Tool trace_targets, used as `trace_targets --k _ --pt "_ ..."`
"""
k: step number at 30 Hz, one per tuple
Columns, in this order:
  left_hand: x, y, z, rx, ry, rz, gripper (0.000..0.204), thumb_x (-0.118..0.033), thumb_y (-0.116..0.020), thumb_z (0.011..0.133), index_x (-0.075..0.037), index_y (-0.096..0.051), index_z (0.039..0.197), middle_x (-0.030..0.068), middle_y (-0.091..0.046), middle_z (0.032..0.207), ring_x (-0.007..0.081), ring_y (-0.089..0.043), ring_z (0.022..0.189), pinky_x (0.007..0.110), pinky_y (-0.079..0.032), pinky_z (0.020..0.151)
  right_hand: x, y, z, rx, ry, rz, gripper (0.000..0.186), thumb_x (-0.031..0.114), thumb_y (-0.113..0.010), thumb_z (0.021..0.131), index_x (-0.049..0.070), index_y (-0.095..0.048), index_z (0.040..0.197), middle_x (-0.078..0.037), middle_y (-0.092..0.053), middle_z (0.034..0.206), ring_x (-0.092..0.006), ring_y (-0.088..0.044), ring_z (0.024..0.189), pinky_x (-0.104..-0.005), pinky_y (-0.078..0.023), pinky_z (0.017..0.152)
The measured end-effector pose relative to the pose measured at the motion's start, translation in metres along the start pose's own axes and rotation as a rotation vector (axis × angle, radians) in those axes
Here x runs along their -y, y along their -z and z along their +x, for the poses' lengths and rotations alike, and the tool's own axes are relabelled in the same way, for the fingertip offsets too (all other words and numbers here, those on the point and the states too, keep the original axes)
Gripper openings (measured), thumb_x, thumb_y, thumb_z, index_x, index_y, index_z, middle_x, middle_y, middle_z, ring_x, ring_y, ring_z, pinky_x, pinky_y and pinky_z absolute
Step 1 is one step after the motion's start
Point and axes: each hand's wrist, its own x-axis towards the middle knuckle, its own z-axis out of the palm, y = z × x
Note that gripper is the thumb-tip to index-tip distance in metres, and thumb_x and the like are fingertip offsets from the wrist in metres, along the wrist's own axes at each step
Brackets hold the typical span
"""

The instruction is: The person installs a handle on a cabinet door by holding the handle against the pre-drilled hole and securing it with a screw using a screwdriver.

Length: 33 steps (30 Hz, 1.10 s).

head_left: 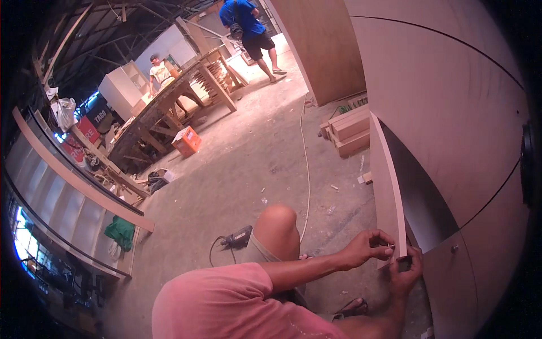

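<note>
My left hand (pixel 370 248) pinches a small thin piece, too small to name, at the inner face of an open pale wooden door (pixel 388 181) near its lower end. My right hand (pixel 407 265) is closed round the door's lower edge beside a small dark piece (pixel 403 259), just below my left hand. The door stands out from a large pale cabinet (pixel 485 169) with a dark opening (pixel 423 203) behind it. A small round fitting (pixel 454 249) shows on the panel to the right.
A power tool (pixel 237 237) with its cord lies beside my knee. Stacked wood pieces (pixel 347 133) and a pale cable (pixel 305 164) lie ahead. At the back are a workbench (pixel 169 107), an orange box (pixel 186 141) and two people (pixel 245 28). A shelving unit (pixel 68 203) stands left.
</note>
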Motion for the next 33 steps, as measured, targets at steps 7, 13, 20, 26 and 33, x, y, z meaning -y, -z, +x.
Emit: trace_targets --k 7,13,20,26,33 --pt "-0.007 -0.004 -0.002 -0.011 -0.328 0.447 0.028 -0.004 -0.075 0.085 -0.001 -0.063 0.110 0.0067 -0.068 0.103 0.0161 -0.066 0.096 0.030 -0.054 0.086 0.001 0.000 -0.001 0.022 -0.013 0.036 0.036 0.016 -0.073 0.076 -0.001 -0.063 0.107 -0.009 -0.057 0.098 -0.0214 -0.056 0.090 -0.0337 -0.046 0.083" --pt "-0.017 -0.007 -0.007 -0.055 -0.520 0.869 0.027 0.002 -0.075 0.080 -0.003 -0.063 0.105 0.0118 -0.067 0.100 0.0249 -0.068 0.093 0.034 -0.055 0.080 0.002 -0.002 -0.001 -0.006 -0.026 0.053 0.039 0.017 -0.073 0.074 0.000 -0.064 0.108 -0.011 -0.058 0.100 -0.0254 -0.058 0.094 -0.0370 -0.046 0.086" --pt "-0.016 -0.001 -0.001 0.000 -0.740 0.948 0.026 0.001 -0.074 0.079 -0.003 -0.063 0.102 0.0122 -0.067 0.100 0.0316 -0.067 0.092 0.039 -0.055 0.079 -0.001 0.000 -0.002 0.024 -0.031 0.072 0.040 0.019 -0.072 0.076 -0.001 -0.063 0.109 -0.011 -0.058 0.101 -0.0251 -0.057 0.096 -0.0367 -0.046 0.085" --pt "-0.015 -0.001 -0.001 -0.043 -0.771 1.013 0.026 -0.001 -0.074 0.079 -0.003 -0.063 0.101 0.0127 -0.067 0.099 0.0322 -0.068 0.090 0.040 -0.056 0.078 -0.005 0.000 -0.003 0.030 0.014 0.029 0.041 0.021 -0.073 0.079 -0.001 -0.061 0.112 -0.009 -0.055 0.101 -0.0202 -0.055 0.092 -0.0322 -0.046 0.080" --pt "-0.018 -0.004 0.002 0.000 -0.729 0.958 0.023 -0.002 -0.074 0.077 -0.003 -0.064 0.098 0.0133 -0.066 0.093 0.0331 -0.067 0.087 0.040 -0.054 0.073 0.002 0.000 0.000 0.001 -0.023 0.035 0.041 0.016 -0.071 0.076 -0.002 -0.063 0.111 -0.012 -0.059 0.103 -0.0257 -0.058 0.096 -0.0374 -0.047 0.088"
